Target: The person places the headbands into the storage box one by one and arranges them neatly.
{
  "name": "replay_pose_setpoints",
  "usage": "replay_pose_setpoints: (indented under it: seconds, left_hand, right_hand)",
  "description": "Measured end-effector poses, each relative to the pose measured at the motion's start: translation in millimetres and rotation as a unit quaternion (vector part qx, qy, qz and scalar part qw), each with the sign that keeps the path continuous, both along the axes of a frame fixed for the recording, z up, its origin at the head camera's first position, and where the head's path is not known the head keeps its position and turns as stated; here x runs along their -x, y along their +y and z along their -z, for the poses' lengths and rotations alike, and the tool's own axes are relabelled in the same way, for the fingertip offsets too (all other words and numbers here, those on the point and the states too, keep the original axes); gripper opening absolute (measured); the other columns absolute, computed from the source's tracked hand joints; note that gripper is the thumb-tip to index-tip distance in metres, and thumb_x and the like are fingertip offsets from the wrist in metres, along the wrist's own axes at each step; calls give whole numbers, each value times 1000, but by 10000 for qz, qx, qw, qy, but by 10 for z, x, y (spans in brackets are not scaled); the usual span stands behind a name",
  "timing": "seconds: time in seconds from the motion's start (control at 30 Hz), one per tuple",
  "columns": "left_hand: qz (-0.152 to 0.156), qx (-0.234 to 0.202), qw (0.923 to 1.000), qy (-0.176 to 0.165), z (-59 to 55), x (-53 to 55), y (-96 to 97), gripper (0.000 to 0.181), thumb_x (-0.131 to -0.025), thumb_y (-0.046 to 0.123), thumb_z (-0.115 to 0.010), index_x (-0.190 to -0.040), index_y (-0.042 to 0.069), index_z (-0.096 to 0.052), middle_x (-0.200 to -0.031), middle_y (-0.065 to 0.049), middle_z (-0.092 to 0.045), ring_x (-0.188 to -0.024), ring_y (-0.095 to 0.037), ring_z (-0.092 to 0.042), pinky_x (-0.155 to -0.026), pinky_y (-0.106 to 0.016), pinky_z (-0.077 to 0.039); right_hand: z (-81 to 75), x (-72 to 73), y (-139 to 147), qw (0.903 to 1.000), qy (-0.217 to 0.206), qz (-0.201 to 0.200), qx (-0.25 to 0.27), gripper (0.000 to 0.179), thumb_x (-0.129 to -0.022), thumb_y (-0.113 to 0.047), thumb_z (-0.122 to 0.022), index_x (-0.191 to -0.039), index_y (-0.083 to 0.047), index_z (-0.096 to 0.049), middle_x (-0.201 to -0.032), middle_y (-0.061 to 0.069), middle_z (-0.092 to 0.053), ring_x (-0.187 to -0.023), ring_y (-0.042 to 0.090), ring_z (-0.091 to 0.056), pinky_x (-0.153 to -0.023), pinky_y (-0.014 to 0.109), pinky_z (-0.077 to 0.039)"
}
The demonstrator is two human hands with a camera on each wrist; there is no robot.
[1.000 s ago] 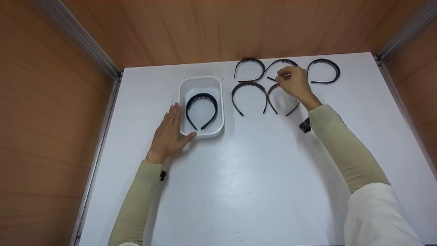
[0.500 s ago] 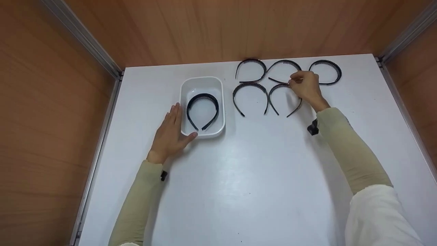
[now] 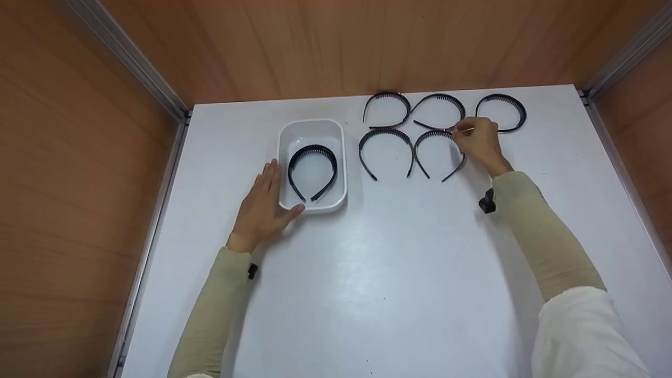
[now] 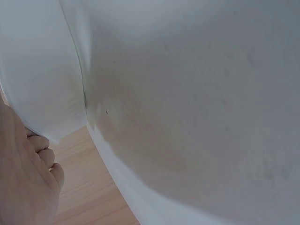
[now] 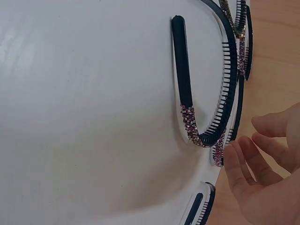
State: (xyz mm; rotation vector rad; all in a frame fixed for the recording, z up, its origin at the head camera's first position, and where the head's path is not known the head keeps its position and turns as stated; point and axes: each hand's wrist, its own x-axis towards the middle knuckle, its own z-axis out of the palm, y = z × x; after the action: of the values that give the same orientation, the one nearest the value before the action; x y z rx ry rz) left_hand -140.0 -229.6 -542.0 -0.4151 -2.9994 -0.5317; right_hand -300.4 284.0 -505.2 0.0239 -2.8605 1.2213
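Note:
My left hand rests against the left side of a white plastic tray, fingers straight, thumb at its front corner. A black toothed headband lies inside. My right hand hovers at the back row, fingers loosely bent. In the right wrist view its thumb stands apart, and its fingertips are right at the pink glittery part of the back middle headband. Just in front lies another glitter-trimmed headband, its prongs towards me. The left wrist view shows my fingers beside the tray wall.
More headbands lie on the white table: one at back left, one at front left, and one at back right beyond my right hand. Wooden panels wall the table at the back and sides.
My right hand has moved right and slightly towards me, from over the back middle headband to its right end. The headbands, tray and left hand have stayed put.

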Motion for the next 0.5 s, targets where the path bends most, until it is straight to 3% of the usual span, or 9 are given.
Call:
replay_pose_setpoints:
  seconds: [0.23, 0.5]
  left_hand:
    - [42, 103, 9999, -80, -29, 6, -4, 113, -99, 74, -54, -171, 0, -8, -180, -15, -8, -168, -29, -5, -137, -42, -11]
    - [17, 107, 9999, 10, -24, -6, 2, 113, -97, 73, -58, -171, 0, -12, -180, -15, -10, -168, -30, -8, -137, -45, -14]
  right_hand:
    - [65, -20, 39, 9999, -76, 35, 58, 33, -99, -8, -66, -128, 6, -73, -125, 26, -71, -111, 34, -69, -72, 11, -47]
    - [135, -55, 66, 9995, -213, 27, 245, 35, -100, -4, -66, -132, 8, -69, -129, 28, -69, -113, 35, -68, -72, 9, -49]
